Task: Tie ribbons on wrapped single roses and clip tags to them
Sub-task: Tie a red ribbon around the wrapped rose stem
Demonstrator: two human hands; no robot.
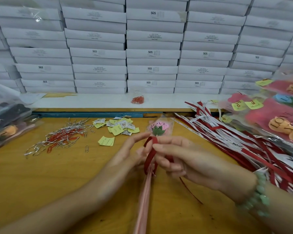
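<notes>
1. Over the desk (41,174), the wrapped rose (160,128) sits upright between the two hands, its stem cut off below.
2. Right hand (184,159) pinches the red ribbon (155,141) looped under the bloom.
3. Left hand (134,149) meets the ribbon, but it is blurred and I cannot tell its grip.

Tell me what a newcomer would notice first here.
Centre front, the left hand and right hand hold a red ribbon looped under a wrapped pink rose. Behind the table rises a wall of white boxes. Red and white ribbons pile up at right.
</notes>
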